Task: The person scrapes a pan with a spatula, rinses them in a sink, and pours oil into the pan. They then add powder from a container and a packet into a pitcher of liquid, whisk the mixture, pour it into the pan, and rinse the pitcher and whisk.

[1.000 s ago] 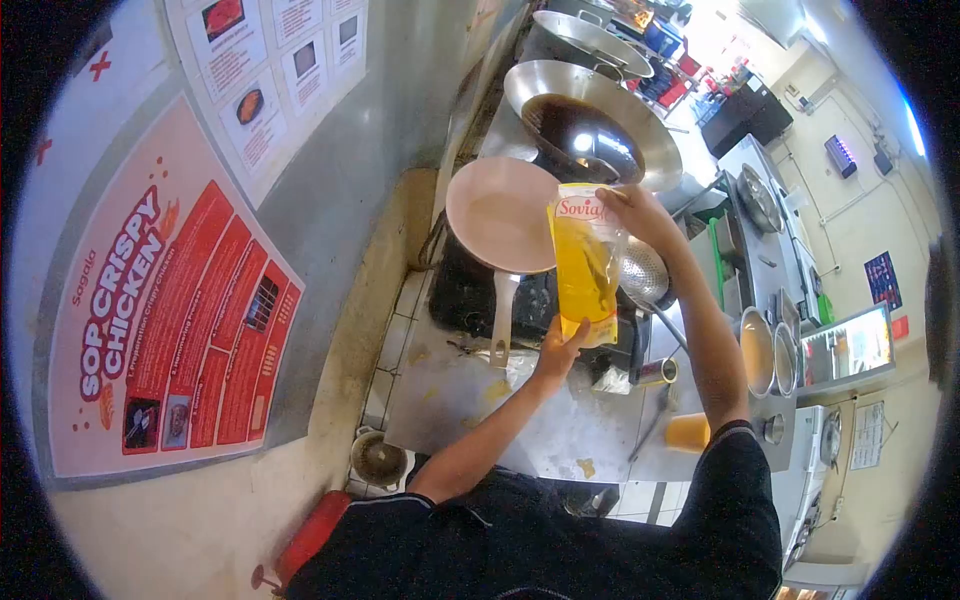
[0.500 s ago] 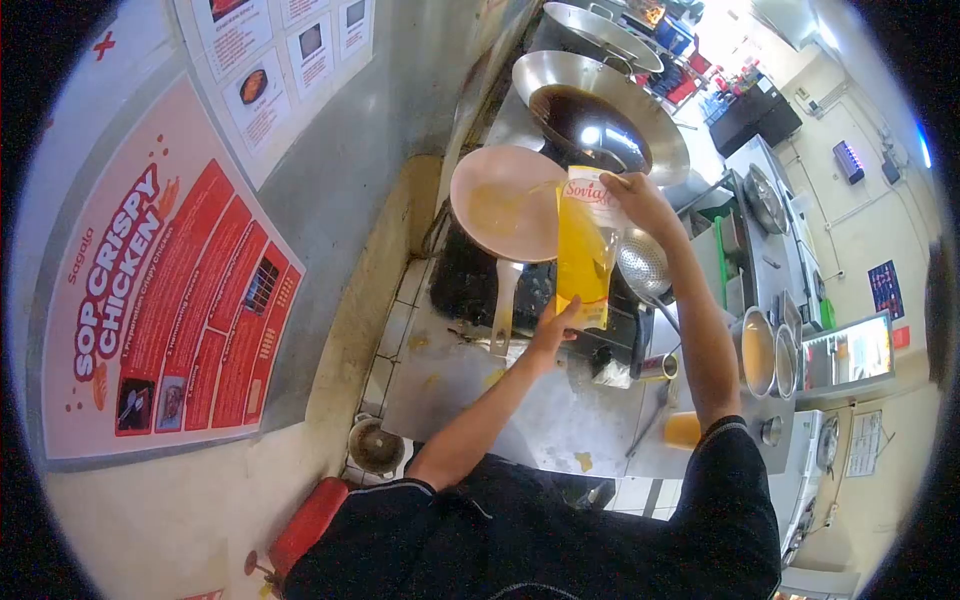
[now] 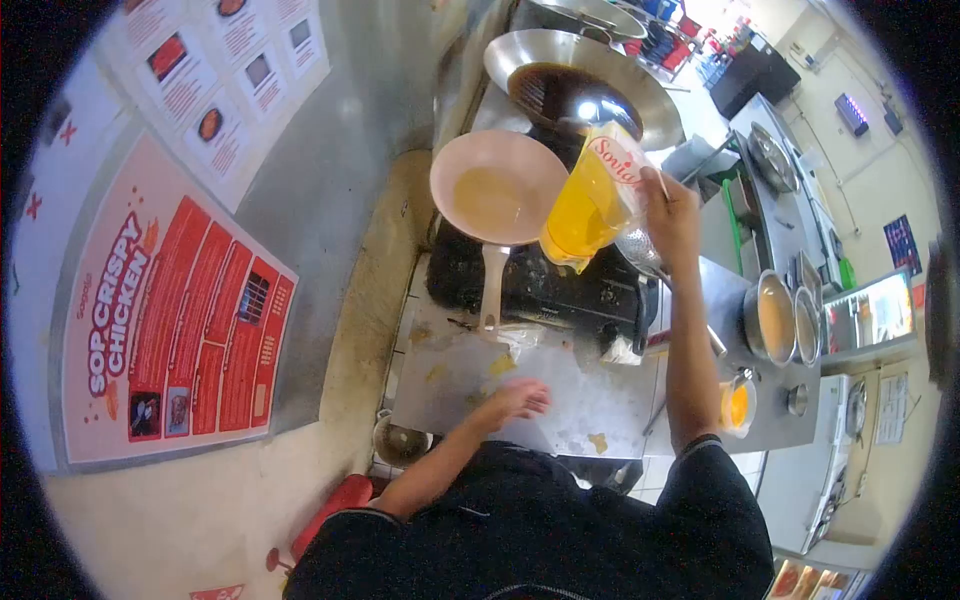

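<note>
My right hand [image 3: 672, 218] is closed on the upper edge of a clear cooking oil pouch [image 3: 588, 212] with red lettering and yellow oil inside. The pouch hangs tilted beside a pale pink frying pan [image 3: 500, 152], near its right rim. A shallow pool of oil [image 3: 490, 198] lies in the pan, which rests over the black gas stove [image 3: 560, 285]. Away from the pouch, my left hand [image 3: 518, 402] hovers low over the metal counter [image 3: 560, 425], slightly blurred, its fingers extended and holding nothing.
Behind the pan stands a large wok [image 3: 655, 105] of dark liquid. A perforated ladle [image 3: 640, 250] lies right of the pouch. Farther right are a pot of orange-brown liquid [image 3: 772, 318] and a container with orange contents [image 3: 738, 405]. A wall [image 3: 370, 250] bounds the left side.
My left hand has let go of the pouch's bottom and drawn back toward my body. The pouch, still in my right hand, has tilted and its lower end has swung up.
</note>
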`<action>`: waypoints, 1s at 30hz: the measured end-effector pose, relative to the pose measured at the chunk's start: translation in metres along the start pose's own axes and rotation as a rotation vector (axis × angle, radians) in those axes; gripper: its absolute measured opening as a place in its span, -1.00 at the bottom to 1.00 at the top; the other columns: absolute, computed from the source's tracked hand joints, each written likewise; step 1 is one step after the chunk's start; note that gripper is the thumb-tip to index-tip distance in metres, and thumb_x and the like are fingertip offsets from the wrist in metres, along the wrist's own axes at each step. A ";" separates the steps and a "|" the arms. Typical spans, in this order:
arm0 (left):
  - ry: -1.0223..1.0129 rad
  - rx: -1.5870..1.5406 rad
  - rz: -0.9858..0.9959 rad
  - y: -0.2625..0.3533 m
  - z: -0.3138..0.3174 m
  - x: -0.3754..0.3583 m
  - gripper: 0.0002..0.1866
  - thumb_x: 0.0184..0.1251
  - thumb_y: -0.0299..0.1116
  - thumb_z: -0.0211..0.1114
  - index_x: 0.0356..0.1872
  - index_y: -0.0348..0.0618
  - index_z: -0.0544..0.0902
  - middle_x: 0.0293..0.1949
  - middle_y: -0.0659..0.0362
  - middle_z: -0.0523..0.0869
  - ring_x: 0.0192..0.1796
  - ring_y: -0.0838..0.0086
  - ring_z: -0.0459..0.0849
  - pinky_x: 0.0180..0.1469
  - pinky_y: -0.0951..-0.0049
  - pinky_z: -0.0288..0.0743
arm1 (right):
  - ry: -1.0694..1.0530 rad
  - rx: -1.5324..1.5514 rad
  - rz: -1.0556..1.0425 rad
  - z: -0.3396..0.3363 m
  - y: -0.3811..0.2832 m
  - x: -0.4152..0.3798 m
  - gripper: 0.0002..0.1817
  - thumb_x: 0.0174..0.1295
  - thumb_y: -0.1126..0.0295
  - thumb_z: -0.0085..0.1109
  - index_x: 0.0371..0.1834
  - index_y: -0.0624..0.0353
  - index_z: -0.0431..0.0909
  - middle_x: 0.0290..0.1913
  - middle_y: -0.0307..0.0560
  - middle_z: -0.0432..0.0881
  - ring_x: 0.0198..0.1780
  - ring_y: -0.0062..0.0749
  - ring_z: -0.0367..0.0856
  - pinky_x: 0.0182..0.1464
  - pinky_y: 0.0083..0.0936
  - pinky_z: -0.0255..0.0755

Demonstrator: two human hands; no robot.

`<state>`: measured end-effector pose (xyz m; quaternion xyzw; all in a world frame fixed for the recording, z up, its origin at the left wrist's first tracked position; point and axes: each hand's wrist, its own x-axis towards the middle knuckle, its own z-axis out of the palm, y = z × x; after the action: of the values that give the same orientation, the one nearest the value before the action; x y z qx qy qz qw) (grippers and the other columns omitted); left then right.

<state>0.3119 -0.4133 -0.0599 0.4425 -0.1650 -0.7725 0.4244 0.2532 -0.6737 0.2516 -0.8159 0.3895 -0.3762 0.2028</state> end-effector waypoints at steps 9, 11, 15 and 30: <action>0.288 -0.244 0.263 0.116 -0.071 -0.067 -0.39 0.52 0.24 -0.07 0.10 -0.13 0.53 -0.15 0.04 0.71 -0.12 0.30 0.70 -0.09 0.23 0.59 | 0.071 -0.160 0.048 -0.163 0.007 -0.020 -0.54 0.51 0.07 0.04 -0.07 0.33 0.67 -0.34 -0.36 0.62 -0.29 -0.74 0.42 -0.21 -0.67 0.35; 0.253 -0.150 0.287 0.141 -0.077 -0.048 -0.40 0.51 0.22 -0.02 0.13 -0.15 0.51 -0.13 0.01 0.70 -0.14 0.30 0.69 -0.10 0.23 0.59 | 0.087 -0.152 0.254 -0.200 -0.017 -0.032 -0.51 0.51 0.03 0.03 -0.14 0.32 0.66 -0.40 -0.38 0.56 -0.31 -0.72 0.39 -0.22 -0.67 0.31; 0.218 -0.085 0.199 0.163 -0.065 -0.020 -0.42 0.50 0.15 0.08 0.17 -0.19 0.46 -0.15 0.00 0.67 -0.18 0.32 0.69 -0.16 0.23 0.61 | 0.248 -0.369 0.027 -0.272 0.000 -0.042 -0.48 0.48 -0.05 0.04 -0.17 0.29 0.67 -0.43 -0.37 0.52 -0.35 -0.67 0.37 -0.26 -0.65 0.29; 0.379 -0.124 0.183 0.164 -0.057 0.001 -0.64 0.50 -0.01 0.19 -0.02 -0.09 0.46 -0.49 0.35 0.39 -0.60 0.68 0.31 -0.62 0.60 0.19 | 0.321 -0.487 0.202 -0.268 0.285 -0.074 -0.67 0.38 0.10 0.13 0.00 0.04 0.69 -0.40 0.25 0.64 -0.46 0.06 0.60 -0.35 -0.18 0.43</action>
<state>0.4426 -0.5035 0.0111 0.5361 -0.0740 -0.6423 0.5428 -0.1216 -0.8003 0.2099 -0.7277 0.5744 -0.3738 -0.0266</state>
